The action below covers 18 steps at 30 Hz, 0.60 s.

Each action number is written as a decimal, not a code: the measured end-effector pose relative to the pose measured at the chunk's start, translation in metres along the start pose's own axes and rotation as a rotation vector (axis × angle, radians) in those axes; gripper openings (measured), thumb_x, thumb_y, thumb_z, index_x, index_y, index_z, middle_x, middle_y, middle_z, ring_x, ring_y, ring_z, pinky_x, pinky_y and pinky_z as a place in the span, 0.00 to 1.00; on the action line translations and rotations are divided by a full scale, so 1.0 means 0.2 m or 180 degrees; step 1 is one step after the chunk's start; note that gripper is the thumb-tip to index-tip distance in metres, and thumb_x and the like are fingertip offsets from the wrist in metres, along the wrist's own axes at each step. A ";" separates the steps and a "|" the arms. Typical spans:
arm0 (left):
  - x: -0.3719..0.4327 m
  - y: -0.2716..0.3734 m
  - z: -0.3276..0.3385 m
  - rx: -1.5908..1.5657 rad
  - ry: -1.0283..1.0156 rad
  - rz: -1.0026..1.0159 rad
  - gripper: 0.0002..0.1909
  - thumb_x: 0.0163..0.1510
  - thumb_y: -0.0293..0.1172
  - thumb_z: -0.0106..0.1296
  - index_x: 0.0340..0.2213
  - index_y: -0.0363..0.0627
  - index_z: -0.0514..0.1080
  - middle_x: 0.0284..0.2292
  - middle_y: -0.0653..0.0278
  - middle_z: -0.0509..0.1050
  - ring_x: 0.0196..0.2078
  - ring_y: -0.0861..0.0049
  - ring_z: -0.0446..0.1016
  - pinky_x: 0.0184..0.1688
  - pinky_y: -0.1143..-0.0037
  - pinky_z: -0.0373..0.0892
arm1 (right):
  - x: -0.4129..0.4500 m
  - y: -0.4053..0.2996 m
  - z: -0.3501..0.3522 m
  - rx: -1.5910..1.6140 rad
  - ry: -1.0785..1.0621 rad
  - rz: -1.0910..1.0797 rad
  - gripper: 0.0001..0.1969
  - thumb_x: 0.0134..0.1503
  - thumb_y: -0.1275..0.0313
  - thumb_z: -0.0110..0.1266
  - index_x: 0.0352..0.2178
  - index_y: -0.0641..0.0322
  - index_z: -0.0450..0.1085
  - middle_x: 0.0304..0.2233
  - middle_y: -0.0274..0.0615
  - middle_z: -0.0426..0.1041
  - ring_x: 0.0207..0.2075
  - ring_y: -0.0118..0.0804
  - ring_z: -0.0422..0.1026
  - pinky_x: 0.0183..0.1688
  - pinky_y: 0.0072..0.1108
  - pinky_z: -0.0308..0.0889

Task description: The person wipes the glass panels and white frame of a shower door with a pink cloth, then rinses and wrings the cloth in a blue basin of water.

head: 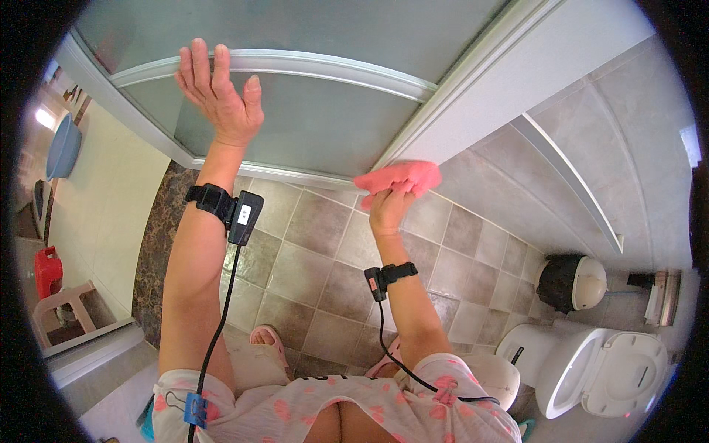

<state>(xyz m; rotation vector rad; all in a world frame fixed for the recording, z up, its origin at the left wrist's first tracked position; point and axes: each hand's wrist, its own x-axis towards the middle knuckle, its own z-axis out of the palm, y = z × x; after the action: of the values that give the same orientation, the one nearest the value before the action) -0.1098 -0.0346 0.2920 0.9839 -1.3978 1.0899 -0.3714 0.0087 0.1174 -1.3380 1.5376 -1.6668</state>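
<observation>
My left hand [227, 102] lies against a framed glass door [293, 111], its fingers spread over the left end of the white crossbar [332, 69]. It holds nothing. Lower and to the right, my right hand [390, 207] grips a pink cloth [407, 176]. The cloth rests at the foot of the white door frame [443, 105], where the frame meets the wall near the floor. Part of my right fingers is hidden by the cloth's folds. Both wrists carry black straps with cabled devices.
Brown and beige tiles cover the floor [321, 243], with a dark stone threshold [158, 238] at left. A toilet [570, 365] with raised lid and a lidded bin [573, 282] stand at right. Beyond the threshold are a blue basin [63, 148], a red container [49, 271] and a stool [69, 310].
</observation>
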 end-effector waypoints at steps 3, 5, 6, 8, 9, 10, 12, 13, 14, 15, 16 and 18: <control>0.00 -0.03 -0.03 -0.0015 0.0015 -0.0008 0.27 0.55 0.45 0.36 0.53 0.46 0.53 0.57 0.54 0.50 0.60 0.55 0.45 0.58 0.57 0.36 | 0.15 -0.27 0.01 0.1286 0.0002 0.0428 0.15 0.52 0.77 0.44 0.41 0.71 0.58 0.38 0.55 0.63 0.42 0.51 0.62 0.44 0.36 0.57; -0.01 -0.03 -0.03 -0.0015 0.0023 -0.0006 0.27 0.56 0.45 0.36 0.53 0.46 0.53 0.57 0.54 0.50 0.60 0.55 0.45 0.58 0.57 0.36 | 0.26 -0.49 -0.04 -0.1411 0.0523 -0.1883 0.11 0.53 0.79 0.42 0.40 0.71 0.60 0.39 0.51 0.63 0.41 0.46 0.64 0.42 0.34 0.61; -0.02 -0.03 -0.01 -0.0014 0.0045 -0.0003 0.27 0.56 0.45 0.36 0.53 0.46 0.53 0.56 0.54 0.51 0.60 0.55 0.45 0.58 0.57 0.36 | 0.30 -0.61 -0.09 -0.1428 0.0543 -0.1916 0.11 0.53 0.79 0.42 0.40 0.71 0.60 0.39 0.51 0.63 0.41 0.46 0.64 0.42 0.34 0.61; -0.02 -0.02 0.00 0.0006 0.0052 -0.0016 0.27 0.56 0.45 0.36 0.53 0.46 0.53 0.56 0.54 0.51 0.60 0.55 0.45 0.58 0.57 0.36 | 0.31 -0.80 -0.17 0.1953 -0.0640 -0.1620 0.02 0.53 0.80 0.44 0.30 0.65 0.63 0.31 0.41 0.68 0.29 0.32 0.69 0.29 0.21 0.66; -0.01 -0.01 0.00 0.0030 0.0023 -0.0008 0.27 0.56 0.45 0.36 0.53 0.46 0.54 0.56 0.53 0.51 0.60 0.55 0.45 0.58 0.57 0.36 | 0.27 -0.84 -0.17 0.1067 0.0827 -0.1646 0.04 0.51 0.82 0.45 0.31 0.66 0.64 0.30 0.40 0.70 0.29 0.32 0.69 0.30 0.21 0.67; -0.01 -0.02 -0.01 0.0047 0.0027 -0.0012 0.27 0.56 0.45 0.36 0.53 0.46 0.54 0.56 0.53 0.51 0.60 0.55 0.45 0.58 0.57 0.36 | 0.20 -0.97 -0.16 0.2030 0.1005 -0.1021 0.06 0.50 0.82 0.46 0.33 0.66 0.64 0.30 0.39 0.70 0.29 0.31 0.70 0.30 0.21 0.67; -0.02 -0.03 -0.03 0.0058 0.0001 -0.0049 0.27 0.56 0.46 0.35 0.53 0.45 0.54 0.56 0.54 0.51 0.60 0.56 0.45 0.58 0.57 0.36 | 0.09 -1.13 -0.16 0.3361 0.1348 -0.0289 0.09 0.50 0.82 0.47 0.35 0.66 0.64 0.31 0.37 0.70 0.30 0.30 0.70 0.32 0.21 0.68; -0.03 -0.04 -0.03 0.0061 0.0008 -0.0055 0.27 0.56 0.46 0.35 0.53 0.45 0.54 0.56 0.54 0.51 0.60 0.56 0.45 0.58 0.57 0.36 | 0.05 -1.12 -0.19 0.3277 0.1223 -0.0265 0.09 0.50 0.82 0.46 0.35 0.66 0.64 0.31 0.38 0.70 0.30 0.30 0.70 0.32 0.21 0.67; -0.03 -0.04 -0.03 0.0068 -0.0030 -0.0039 0.27 0.56 0.46 0.35 0.53 0.46 0.54 0.56 0.54 0.51 0.60 0.56 0.45 0.58 0.57 0.36 | 0.02 -1.11 -0.20 0.3192 0.1086 -0.0245 0.09 0.50 0.81 0.46 0.35 0.66 0.64 0.32 0.38 0.69 0.31 0.30 0.70 0.32 0.21 0.67; -0.03 -0.03 -0.02 0.0057 -0.0055 -0.0030 0.27 0.56 0.46 0.35 0.53 0.46 0.54 0.56 0.54 0.51 0.60 0.56 0.45 0.58 0.57 0.36 | 0.02 -1.11 -0.23 0.3059 0.1008 -0.0272 0.09 0.50 0.81 0.46 0.36 0.66 0.64 0.32 0.38 0.69 0.31 0.30 0.69 0.33 0.21 0.67; -0.03 -0.03 -0.02 0.0048 -0.0039 -0.0037 0.27 0.56 0.46 0.35 0.53 0.46 0.54 0.56 0.54 0.51 0.60 0.56 0.45 0.58 0.57 0.36 | 0.02 -1.10 -0.24 0.2978 0.0940 -0.0269 0.09 0.51 0.81 0.46 0.36 0.66 0.64 0.33 0.38 0.69 0.32 0.30 0.69 0.33 0.21 0.67; -0.03 -0.02 -0.01 -0.0001 -0.0096 -0.0068 0.26 0.56 0.47 0.36 0.53 0.46 0.54 0.56 0.54 0.51 0.60 0.57 0.44 0.59 0.57 0.36 | -0.02 -1.07 -0.27 0.2827 0.0799 -0.0213 0.10 0.51 0.80 0.45 0.37 0.66 0.64 0.34 0.38 0.69 0.32 0.31 0.69 0.34 0.21 0.67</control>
<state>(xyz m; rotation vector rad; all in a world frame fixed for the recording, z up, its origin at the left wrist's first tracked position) -0.1048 -0.0332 0.2866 1.0168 -1.4086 1.0631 -0.3643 0.0863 0.3236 -0.7169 0.6688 -2.2252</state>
